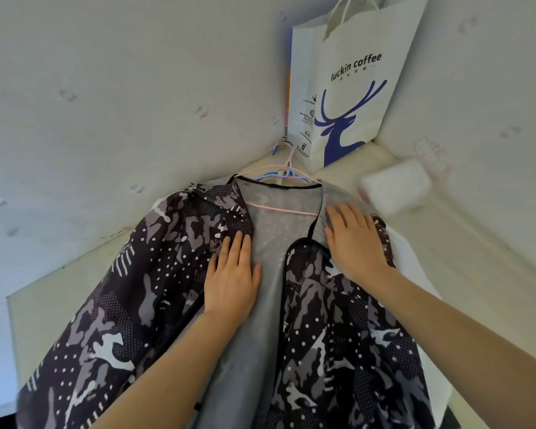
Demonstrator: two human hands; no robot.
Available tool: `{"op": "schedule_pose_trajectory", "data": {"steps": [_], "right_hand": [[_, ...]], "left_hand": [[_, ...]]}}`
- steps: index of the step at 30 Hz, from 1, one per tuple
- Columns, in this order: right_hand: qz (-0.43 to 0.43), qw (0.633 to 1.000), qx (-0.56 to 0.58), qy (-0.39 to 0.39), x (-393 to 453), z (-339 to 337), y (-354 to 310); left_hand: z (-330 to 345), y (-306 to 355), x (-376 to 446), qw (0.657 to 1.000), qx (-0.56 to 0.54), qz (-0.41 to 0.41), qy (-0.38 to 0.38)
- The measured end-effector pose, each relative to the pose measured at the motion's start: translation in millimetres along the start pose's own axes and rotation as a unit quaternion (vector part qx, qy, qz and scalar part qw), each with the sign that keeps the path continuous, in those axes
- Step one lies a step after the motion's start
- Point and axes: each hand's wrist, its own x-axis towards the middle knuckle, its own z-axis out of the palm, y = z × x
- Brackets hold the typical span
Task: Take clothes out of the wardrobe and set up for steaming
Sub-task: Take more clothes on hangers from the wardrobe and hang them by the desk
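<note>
Risk, left side: the jacket (174, 289) sleeve trails off toward the near-left edge of the surface (59, 283); a hard smoothing stroke could likely drag the cloth off it. Centre: pink hanger (287, 212) sits inside the open collar; pushing the front panels outward may slip it from the shoulders.

Left hand (231, 275) lies flat, fingers straight, pressing the left front panel. Right hand (355, 239) flat too, on the right shoulder. Jacket spread face-up under both, collar far, hem near. Bag (350, 88) stands beyond, far right.
</note>
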Motion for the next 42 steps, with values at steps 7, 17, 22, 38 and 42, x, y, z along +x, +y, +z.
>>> {"op": "schedule_pose_trajectory", "data": {"steps": [7, 17, 22, 38, 42], "right_hand": [[0.017, 0.997, 0.05, -0.051, -90, -12, -39], [0.045, 0.994, 0.056, -0.082, -211, -19, -105], [0.077, 0.994, 0.03, -0.073, -262, -18, -147], [0.227, 0.97, 0.083, 0.02, -446, -32, -260], [0.285, 0.952, 0.105, 0.028, -498, -44, -273]], "left_hand": [[-9, 1, -56, 1.0, 0.004, -0.003, 0.012], [-1, -24, -159, 0.999, 0.032, 0.005, 0.0], [0, -39, -201, 0.996, 0.058, 0.058, 0.017], [-21, -85, -348, 0.954, -0.059, 0.277, 0.102], [-24, -74, -382, 0.934, -0.087, 0.338, 0.081]]}}
